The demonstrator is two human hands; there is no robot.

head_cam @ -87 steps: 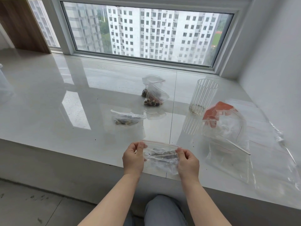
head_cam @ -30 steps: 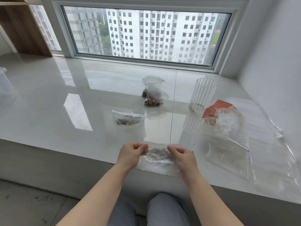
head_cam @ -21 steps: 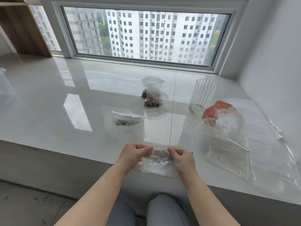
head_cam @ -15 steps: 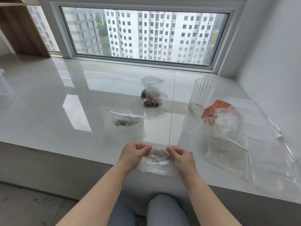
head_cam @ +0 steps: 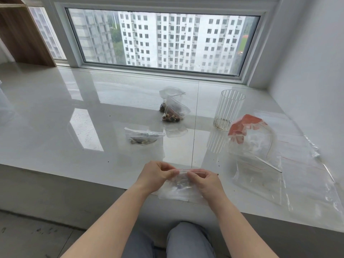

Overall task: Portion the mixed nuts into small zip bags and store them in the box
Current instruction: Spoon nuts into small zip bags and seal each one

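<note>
A small clear zip bag (head_cam: pixel 179 189) with a few nuts inside hangs over the front edge of the white sill. My left hand (head_cam: pixel 155 174) pinches its red zip strip near the left end. My right hand (head_cam: pixel 203 180) pinches the same strip just to the right, thumbs close together. A filled small bag (head_cam: pixel 143 137) lies flat farther back. Two more filled bags (head_cam: pixel 173 111) lean together behind it. The large nut bag (head_cam: pixel 251 140) with a red patch slumps at the right.
A clear ribbed glass (head_cam: pixel 228 110) stands right of centre with crumbs at its bottom. Flat empty zip bags (head_cam: pixel 305 175) lie spread at the far right near the wall. A clear container edge (head_cam: pixel 3 108) shows at far left. The glossy sill (head_cam: pixel 55 118) drops off at my knees.
Both hands lowered the small bag to the sill's front edge and moved closer together along the zip strip; the fingertips now nearly meet at the strip's left part.
</note>
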